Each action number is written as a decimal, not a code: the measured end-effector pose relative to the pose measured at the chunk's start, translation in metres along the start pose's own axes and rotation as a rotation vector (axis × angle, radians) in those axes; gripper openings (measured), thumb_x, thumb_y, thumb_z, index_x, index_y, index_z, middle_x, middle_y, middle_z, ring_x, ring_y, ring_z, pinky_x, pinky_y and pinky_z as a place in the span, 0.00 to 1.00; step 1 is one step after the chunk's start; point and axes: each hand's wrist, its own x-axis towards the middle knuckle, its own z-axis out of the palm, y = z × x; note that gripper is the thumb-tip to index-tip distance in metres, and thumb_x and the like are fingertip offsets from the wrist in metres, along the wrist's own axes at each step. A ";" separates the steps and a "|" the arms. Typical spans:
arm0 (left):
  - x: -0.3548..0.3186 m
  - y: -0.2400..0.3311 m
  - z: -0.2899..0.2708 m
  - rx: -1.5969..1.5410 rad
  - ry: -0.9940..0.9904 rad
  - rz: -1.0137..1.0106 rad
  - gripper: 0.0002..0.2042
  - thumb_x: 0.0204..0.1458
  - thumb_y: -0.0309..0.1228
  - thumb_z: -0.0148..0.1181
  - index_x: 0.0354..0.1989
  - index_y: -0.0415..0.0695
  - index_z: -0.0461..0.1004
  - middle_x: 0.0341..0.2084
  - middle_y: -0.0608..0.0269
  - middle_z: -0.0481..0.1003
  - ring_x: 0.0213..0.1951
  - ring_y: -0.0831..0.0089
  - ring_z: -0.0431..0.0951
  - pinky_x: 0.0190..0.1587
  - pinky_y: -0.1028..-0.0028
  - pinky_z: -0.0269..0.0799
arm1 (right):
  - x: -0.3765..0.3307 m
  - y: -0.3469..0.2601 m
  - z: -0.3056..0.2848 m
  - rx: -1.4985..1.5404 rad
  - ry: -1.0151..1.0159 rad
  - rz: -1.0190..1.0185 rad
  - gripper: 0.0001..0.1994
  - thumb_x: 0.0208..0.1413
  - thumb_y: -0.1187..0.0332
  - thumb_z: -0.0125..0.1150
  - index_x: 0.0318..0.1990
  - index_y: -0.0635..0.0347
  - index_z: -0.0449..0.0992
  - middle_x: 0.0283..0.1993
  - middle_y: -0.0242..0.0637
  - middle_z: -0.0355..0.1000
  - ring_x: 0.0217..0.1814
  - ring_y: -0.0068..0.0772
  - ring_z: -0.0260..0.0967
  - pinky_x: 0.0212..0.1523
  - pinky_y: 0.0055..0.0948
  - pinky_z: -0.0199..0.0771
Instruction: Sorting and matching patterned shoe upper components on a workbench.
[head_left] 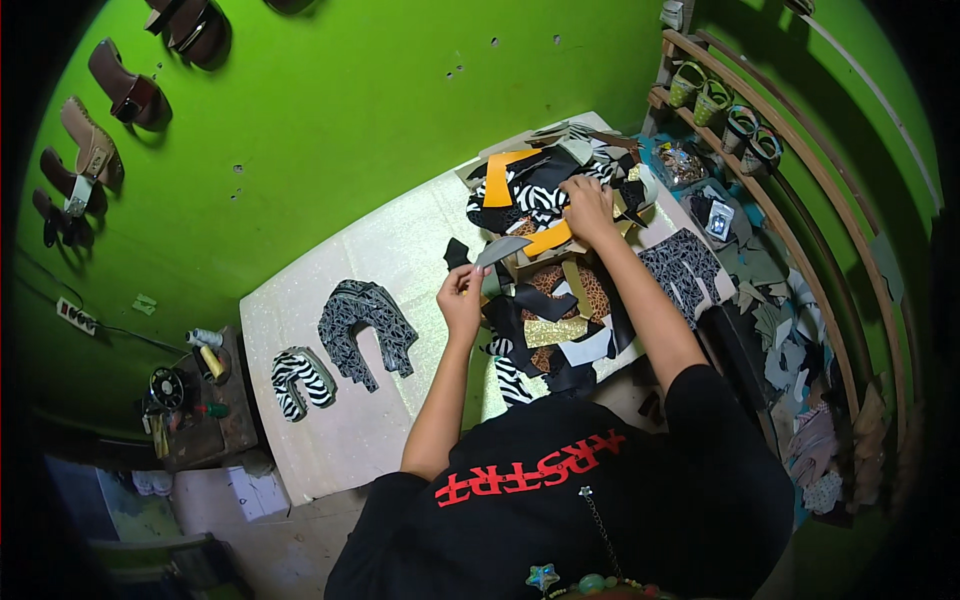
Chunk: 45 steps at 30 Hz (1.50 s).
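My left hand pinches one end of a curved grey material scrap above the table. Further to the right, my right hand reaches into a heap of cut scraps, its fingers bent down on them; what they grip is hidden. An orange scrap lies close by its wrist. Around it in the heap are a bent orange piece, zebra-print scraps and black pieces. Nearer to me lie leopard-print scraps, a gold glitter piece and a white one.
On the pale table stand a stack of black-and-grey patterned U-shaped pieces and a smaller zebra-print stack. Patterned sheet material lies at the right. Beyond are wooden racks; sandals hang on the green wall.
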 end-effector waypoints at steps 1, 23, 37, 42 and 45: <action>-0.002 -0.007 -0.006 -0.053 0.038 -0.064 0.06 0.51 0.26 0.54 0.33 0.35 0.70 0.28 0.55 0.76 0.33 0.75 0.76 0.38 0.79 0.69 | 0.004 0.003 0.006 -0.091 0.000 0.014 0.16 0.42 0.74 0.54 0.42 0.53 0.72 0.48 0.35 0.64 0.55 0.40 0.56 0.56 0.55 0.48; -0.009 -0.045 -0.023 0.814 0.084 -0.010 0.16 0.37 0.24 0.55 0.39 0.45 0.70 0.42 0.53 0.66 0.50 0.56 0.58 0.53 0.63 0.52 | 0.026 0.016 -0.085 0.514 0.280 -0.059 0.08 0.43 0.74 0.58 0.32 0.68 0.72 0.30 0.43 0.69 0.31 0.40 0.68 0.34 0.29 0.67; 0.009 0.045 0.001 -1.067 -0.587 -0.686 0.40 0.48 0.63 0.30 0.59 0.41 0.52 0.49 0.43 0.65 0.46 0.51 0.71 0.44 0.56 0.71 | -0.036 -0.054 -0.084 1.243 -0.244 -0.301 0.12 0.36 0.89 0.48 0.24 0.65 0.75 0.32 0.37 0.72 0.53 0.41 0.65 0.52 0.32 0.64; 0.003 0.034 -0.011 -0.603 -0.593 -0.575 0.23 0.49 0.21 0.50 0.55 0.45 0.54 0.41 0.48 0.70 0.38 0.62 0.76 0.37 0.67 0.77 | -0.062 -0.042 -0.063 1.106 -0.254 -0.113 0.10 0.43 0.87 0.47 0.26 0.67 0.75 0.34 0.39 0.74 0.46 0.34 0.70 0.49 0.26 0.67; -0.010 0.031 -0.010 -0.518 -0.539 -0.591 0.27 0.48 0.16 0.49 0.57 0.46 0.51 0.42 0.47 0.69 0.39 0.61 0.76 0.38 0.66 0.77 | -0.077 -0.031 -0.054 1.054 -0.228 0.010 0.08 0.42 0.86 0.48 0.25 0.69 0.75 0.34 0.41 0.75 0.39 0.29 0.72 0.43 0.24 0.70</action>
